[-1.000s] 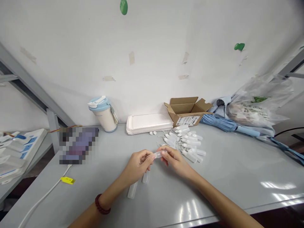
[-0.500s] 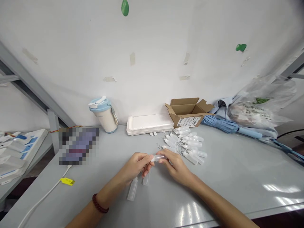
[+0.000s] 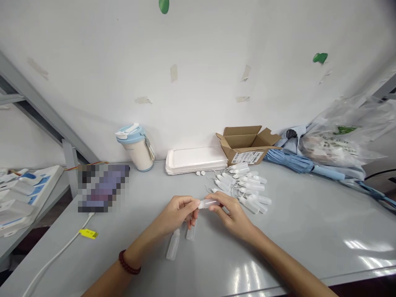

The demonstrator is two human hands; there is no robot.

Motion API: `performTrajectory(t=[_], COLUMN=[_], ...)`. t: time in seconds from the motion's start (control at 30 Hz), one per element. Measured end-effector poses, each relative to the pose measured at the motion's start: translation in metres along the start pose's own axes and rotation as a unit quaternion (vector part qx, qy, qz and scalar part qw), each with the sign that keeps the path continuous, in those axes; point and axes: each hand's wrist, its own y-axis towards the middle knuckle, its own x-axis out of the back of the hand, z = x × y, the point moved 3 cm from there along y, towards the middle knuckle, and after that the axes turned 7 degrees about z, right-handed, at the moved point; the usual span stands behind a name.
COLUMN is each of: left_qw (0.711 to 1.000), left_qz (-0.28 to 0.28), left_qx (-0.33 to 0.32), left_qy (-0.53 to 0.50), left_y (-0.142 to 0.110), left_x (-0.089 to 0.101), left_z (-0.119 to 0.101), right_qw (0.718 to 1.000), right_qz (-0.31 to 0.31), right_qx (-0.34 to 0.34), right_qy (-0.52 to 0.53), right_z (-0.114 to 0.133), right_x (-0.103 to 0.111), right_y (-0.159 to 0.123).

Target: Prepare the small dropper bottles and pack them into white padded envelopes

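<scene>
A small translucent squeeze bottle (image 3: 210, 203) lies sideways between my two hands, just above the table. My left hand (image 3: 181, 211) pinches its white neck end with thumb and forefinger; whether a cap sits there is hidden by the fingers. At the other end, my right hand (image 3: 230, 212) grips the bottle's body. Below my left hand, two similar bottles lie on the table: one bottle (image 3: 173, 245) in full view, the other bottle (image 3: 191, 233) partly behind my fingers. Beyond my right hand is a loose pile of bottles (image 3: 252, 187) with thin, curved white tips.
Two small white caps (image 3: 200, 173) lie before a stack of white padded envelopes (image 3: 198, 159). An opened cardboard box (image 3: 247, 144) stands behind the pile. Right of it are a folded blue umbrella (image 3: 291, 163) and a plastic bag (image 3: 340, 140). A tumbler (image 3: 137, 150) and cabled phone (image 3: 103, 187) are left.
The view has shifted slightly. Both hands keep hold of the same bottle in nearly the same place, with only a small shift of the left fingers.
</scene>
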Motion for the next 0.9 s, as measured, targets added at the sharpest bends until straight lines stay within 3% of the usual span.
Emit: performTrajectory(t=[0.13,0.3,0.5,0.7,0.8,0.9], left_qw=[1.0,0.998,0.983,0.938,0.928,0.93], left_qz=[-0.002,-0.02,-0.04,-0.058,-0.066,-0.103], left_qx=[0.024,-0.009,-0.039,-0.103,-0.119,-0.121], left_qy=[-0.017,0.054,0.175,0.326,0.346,0.332], left_y=[0.001,-0.002,-0.005,-0.004,-0.002,0.0], left_x=[-0.002,-0.003,-0.006,-0.006,-0.006,0.0], left_z=[0.003,0.001,-0.005,-0.002,-0.002,-0.003], right_qw=[1.0,1.0,0.989,0.957,0.95,0.967], right_qz=[-0.005,0.021,0.055,0.076,0.08,0.063], right_qx=[0.025,0.019,-0.056,-0.146,-0.16,-0.146], right_qy=[-0.01,0.002,0.125,0.239,0.257,0.197], right_z=[-0.001,-0.001,-0.003,-0.012,-0.012,-0.011], right_x=[-0.001,-0.002,-0.001,-0.005,-0.006,-0.001], right_y=[-0.001,-0.001,0.0,0.002,0.002,0.003])
